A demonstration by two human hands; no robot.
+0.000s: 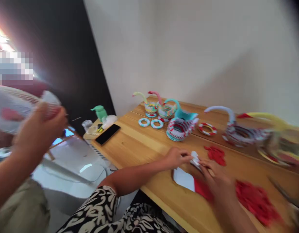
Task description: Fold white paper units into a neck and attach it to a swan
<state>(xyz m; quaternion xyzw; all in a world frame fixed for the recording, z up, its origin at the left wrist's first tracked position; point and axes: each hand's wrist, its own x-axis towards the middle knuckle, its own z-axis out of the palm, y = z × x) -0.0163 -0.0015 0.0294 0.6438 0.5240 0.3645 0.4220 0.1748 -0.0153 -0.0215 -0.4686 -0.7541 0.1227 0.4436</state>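
My left hand [178, 158] pinches one end of a small white folded paper piece [195, 158] just above the table. The fingers of my right hand [216, 174] are closed on its other end. Below them lie a white sheet [184, 178] and a flat red sheet [203, 190], partly hidden by my right hand. A small heap of red folded pieces [215, 154] lies just beyond my right hand. To its right spreads a larger heap of red pieces [257, 202], blurred.
Swan-shaped folded-paper baskets [180, 127] line the wooden table's back, with blue-white rings [156, 123] and a red-white ring [207, 129]. A black phone [108, 134], a clear cup [87, 127] and a green object [100, 113] sit left. Another person's hand [41, 124] holds something white.
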